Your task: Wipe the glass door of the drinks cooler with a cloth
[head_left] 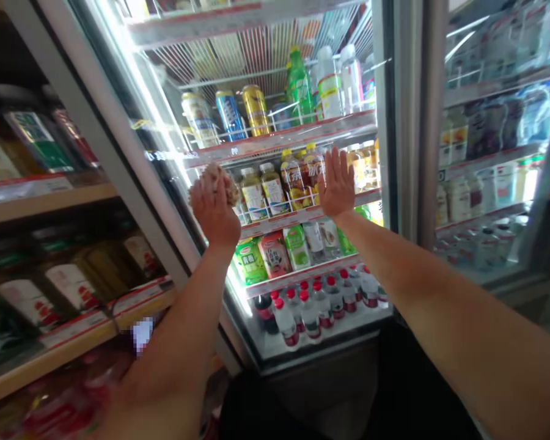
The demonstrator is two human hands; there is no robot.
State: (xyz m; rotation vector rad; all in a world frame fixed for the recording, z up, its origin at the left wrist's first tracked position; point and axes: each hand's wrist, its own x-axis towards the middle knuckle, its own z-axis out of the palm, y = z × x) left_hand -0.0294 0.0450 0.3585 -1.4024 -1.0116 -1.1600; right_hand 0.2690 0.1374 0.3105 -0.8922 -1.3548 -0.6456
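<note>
A crumpled, mottled beige-brown cloth [230, 187] is bunched under my left hand [213, 208], at the left part of the drinks fridge's glass door [252, 143]. My fingers are closed over the cloth, which partly hides behind them. Farther right, my right hand [338, 186] is raised with its palm toward the glass and fingers stretched out, holding nothing. It appears to rest flat on the pane. Behind the glass, between the hands, stand bottles of dark tea [294, 177] and bottles with pale labels [273, 188].
Cans [230, 115] and a green bottle [299, 85] fill an upper fridge shelf; red-capped water bottles [309, 315] stand at the bottom. Wooden shelving [50, 198] with bottles is close on the left. Another glass-fronted fridge [486, 159] stands at right, past a metal door frame [428, 122].
</note>
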